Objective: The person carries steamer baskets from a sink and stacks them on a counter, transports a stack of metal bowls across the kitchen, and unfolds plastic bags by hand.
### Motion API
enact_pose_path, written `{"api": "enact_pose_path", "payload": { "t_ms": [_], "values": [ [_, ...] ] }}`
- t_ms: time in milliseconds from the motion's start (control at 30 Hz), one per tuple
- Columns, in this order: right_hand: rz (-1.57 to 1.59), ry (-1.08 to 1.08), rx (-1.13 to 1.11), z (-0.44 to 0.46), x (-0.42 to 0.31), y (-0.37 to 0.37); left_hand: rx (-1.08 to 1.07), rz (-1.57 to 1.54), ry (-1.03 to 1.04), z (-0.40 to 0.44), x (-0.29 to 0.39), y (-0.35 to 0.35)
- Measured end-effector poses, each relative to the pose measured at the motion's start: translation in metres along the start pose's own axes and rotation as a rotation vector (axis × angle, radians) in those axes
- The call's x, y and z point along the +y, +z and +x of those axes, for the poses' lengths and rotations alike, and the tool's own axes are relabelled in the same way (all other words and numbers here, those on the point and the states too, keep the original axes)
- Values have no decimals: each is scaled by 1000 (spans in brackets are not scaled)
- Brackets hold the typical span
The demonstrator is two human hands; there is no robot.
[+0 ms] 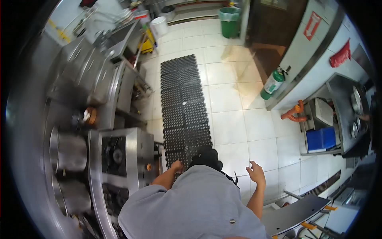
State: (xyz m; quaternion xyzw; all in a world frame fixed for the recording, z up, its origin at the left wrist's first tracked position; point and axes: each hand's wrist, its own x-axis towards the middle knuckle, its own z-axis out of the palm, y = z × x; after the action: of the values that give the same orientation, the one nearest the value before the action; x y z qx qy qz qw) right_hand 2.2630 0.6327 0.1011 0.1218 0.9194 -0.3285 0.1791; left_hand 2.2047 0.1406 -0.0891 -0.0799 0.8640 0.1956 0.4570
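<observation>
My left hand (178, 166) hangs beside my body, above the near end of a black perforated rubber mat (185, 103). Its fingers look loosely bent and small in view, with nothing visible in them. On the other side, my right hand (256, 173) is held out over the white floor tiles (230, 153), thumb and fingers apart, holding nothing. Left of my left hand stands a steel gas stove (139, 159) with black burners. Neither hand touches anything that I can see.
Large steel pots (69, 153) stand left of the stove. A sink (119, 38) lies farther up the left side. A green fire extinguisher (273, 83) stands by the doorway, a green bin (229, 24) at the back. Right are a blue container (320, 138) and a steel shelf (294, 215).
</observation>
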Motion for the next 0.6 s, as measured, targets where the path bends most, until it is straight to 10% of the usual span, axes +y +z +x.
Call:
{"api": "enact_pose_path", "payload": {
  "t_ms": [433,600],
  "values": [
    [296,737,245,-16,-21,-3,-265,252,347,195,318,-206],
    [466,960,335,-28,-42,47,-297,1020,898,318,480,-192]
  ]
}}
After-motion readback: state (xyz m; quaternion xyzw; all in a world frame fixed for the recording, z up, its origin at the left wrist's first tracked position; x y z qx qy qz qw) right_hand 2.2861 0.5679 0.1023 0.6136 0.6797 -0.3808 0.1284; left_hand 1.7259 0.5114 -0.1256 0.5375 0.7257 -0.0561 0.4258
